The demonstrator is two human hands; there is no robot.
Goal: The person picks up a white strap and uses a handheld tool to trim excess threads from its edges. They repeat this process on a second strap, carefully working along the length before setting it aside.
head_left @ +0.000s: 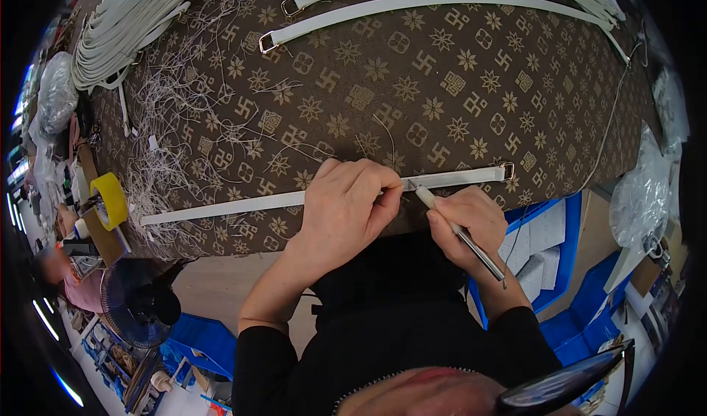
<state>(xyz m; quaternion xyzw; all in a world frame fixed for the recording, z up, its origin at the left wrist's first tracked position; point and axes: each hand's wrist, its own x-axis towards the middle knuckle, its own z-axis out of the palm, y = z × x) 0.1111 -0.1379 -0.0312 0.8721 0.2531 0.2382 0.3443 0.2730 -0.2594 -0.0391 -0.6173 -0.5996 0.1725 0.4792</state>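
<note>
A narrow white belt (pixel 221 210) lies along the near side of the patterned cloth, with a metal buckle (pixel 507 171) at its right end. My left hand (pixel 350 202) is closed over the belt's middle, thumb and fingers pinched together; its fingers hide part of the strap. In my right hand (pixel 471 224) is a pen-shaped tool (pixel 465 237) with a pale front part and a metal rear. The thin tip meets the belt just right of my left fingers. A loose thread (pixel 384 132) curls on the cloth beyond my left hand.
Cut threads (pixel 184 114) litter the left of the brown cloth (pixel 442 70). White belts are piled at the far left (pixel 132 33) and far right; another belt (pixel 434 2) curves across the back. Left stand yellow tape (pixel 110 201) and a fan (pixel 140 302). A blue crate (pixel 567 246) sits below right.
</note>
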